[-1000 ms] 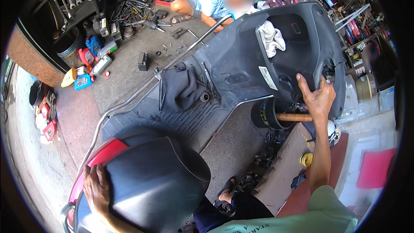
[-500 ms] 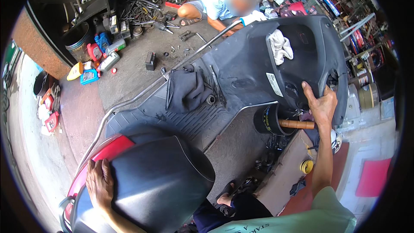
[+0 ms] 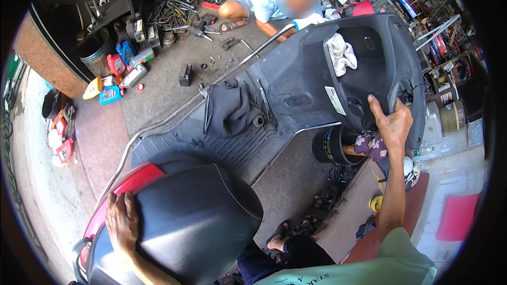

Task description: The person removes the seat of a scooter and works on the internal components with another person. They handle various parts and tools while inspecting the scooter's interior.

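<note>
A scooter stretches across the view in front of me. My left hand (image 3: 121, 222) lies flat with fingers extended on its black seat (image 3: 195, 216), beside the red side panel (image 3: 142, 177). At the right, my right hand (image 3: 393, 124) grips the edge of the black inner front panel (image 3: 303, 76), thumb on top and fingers partly hidden behind. A white rag (image 3: 342, 54) sits in the panel's recess. On the footboard (image 3: 224, 153) lie a dark cloth (image 3: 229, 110), a long thin tool (image 3: 263, 99) and a small round part (image 3: 258, 121).
Past the scooter's front, another person (image 3: 269, 0) crouches near the metal side rail (image 3: 174, 119). Tools (image 3: 177, 13), a small black box (image 3: 185, 75) and oil bottles (image 3: 134, 76) are on the floor. Right of the footboard stands a black bucket (image 3: 328, 146), near floral fabric (image 3: 374, 146).
The front panel has shifted slightly up and left, my right hand moving with it. Floral fabric now covers part of the brown handle by the bucket. My left hand stays on the seat.
</note>
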Available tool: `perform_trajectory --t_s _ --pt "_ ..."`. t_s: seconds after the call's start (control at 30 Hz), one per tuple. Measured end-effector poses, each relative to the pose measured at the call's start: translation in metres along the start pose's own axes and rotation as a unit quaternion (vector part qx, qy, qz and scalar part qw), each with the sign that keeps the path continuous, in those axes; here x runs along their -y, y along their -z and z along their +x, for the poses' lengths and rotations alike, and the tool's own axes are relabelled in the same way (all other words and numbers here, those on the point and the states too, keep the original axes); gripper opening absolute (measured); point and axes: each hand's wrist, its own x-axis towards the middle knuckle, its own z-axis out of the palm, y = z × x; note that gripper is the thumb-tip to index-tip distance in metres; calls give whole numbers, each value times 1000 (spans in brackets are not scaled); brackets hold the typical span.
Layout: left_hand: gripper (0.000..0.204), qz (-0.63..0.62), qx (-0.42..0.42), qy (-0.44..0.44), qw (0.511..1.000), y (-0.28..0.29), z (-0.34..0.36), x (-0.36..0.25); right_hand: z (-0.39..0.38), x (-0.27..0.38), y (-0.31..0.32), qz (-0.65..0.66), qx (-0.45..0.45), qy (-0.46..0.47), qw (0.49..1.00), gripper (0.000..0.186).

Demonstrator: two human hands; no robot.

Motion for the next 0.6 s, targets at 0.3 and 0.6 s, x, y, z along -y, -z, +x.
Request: perform_trajectory --t_s 0.3,0.6 --pt "41 2 13 21 1000 3 2 -5 5 3 -2 -8 -14 15 1000 35" --pt "41 -21 15 15 1000 7 7 -8 9 6 -2 -20 -17 17 1000 36"
